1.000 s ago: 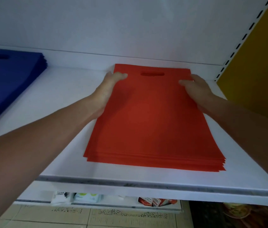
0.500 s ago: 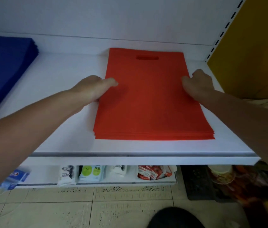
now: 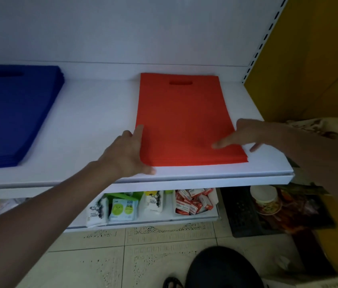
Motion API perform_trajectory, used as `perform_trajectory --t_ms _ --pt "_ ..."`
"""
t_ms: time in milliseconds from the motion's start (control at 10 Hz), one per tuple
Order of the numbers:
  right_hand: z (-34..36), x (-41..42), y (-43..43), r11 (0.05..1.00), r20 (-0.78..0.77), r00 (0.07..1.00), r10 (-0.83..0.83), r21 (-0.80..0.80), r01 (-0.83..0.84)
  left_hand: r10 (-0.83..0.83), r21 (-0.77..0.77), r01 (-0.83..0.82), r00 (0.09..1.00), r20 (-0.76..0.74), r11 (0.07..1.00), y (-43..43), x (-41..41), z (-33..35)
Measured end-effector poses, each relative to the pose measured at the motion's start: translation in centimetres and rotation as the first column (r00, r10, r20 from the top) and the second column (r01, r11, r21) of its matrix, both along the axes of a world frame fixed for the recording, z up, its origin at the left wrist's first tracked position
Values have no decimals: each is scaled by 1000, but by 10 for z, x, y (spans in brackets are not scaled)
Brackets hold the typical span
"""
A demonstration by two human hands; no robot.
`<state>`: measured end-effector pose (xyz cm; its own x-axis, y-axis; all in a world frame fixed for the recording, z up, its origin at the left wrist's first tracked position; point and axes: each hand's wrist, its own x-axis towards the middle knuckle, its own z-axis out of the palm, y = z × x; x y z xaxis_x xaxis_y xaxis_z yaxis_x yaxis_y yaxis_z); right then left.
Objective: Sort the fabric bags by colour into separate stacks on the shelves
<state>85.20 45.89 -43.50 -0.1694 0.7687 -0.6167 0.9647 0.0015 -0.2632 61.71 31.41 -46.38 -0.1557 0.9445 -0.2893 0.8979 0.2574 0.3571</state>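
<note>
**Squaring the red stack**

The red stack [image 3: 182, 121] lies flat on the white shelf [image 3: 93, 121], right of centre, with its handle cut-outs toward the back wall. The blue stack [image 3: 12, 113] sits well apart at the left end.

Both hands are open and grip nothing. The left hand [image 3: 127, 153] lies with straight fingers against the stack's near-left corner. The right hand [image 3: 249, 134] is at the near-right corner, with one finger laid on the top bag and the others beside the edge.

This looks like the final tidying of the red pile. To do it well:

- Press inward evenly from both sides so the layers line up.
- Keep the palms low against the edges rather than on top, as thin fabric slides and fans out easily.
- The near-right corner shows slightly stepped layers, so nudge those flush.
- Lift the hands straight off without dragging the top bag.
</note>
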Motion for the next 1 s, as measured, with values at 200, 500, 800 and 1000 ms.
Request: perform_trajectory --t_ms 200,500,800,1000 --pt "-5 7 -18 923 283 885 370 -4 -385 -29 -50 29 1000 -6 998 5 -1 6" --pt "-12 20 -9 937 73 951 302 164 -310 9 -12 -10 999 -51 1000 11 1 6" --pt "-15 28 -9 960 -23 973 228 173 -221 16 -11 -17 988 -153 1000 11 6 9" --pt "8 8 -29 901 61 952 299 310 -303 68 57 -53 950 -305 997 -12 -28 33"
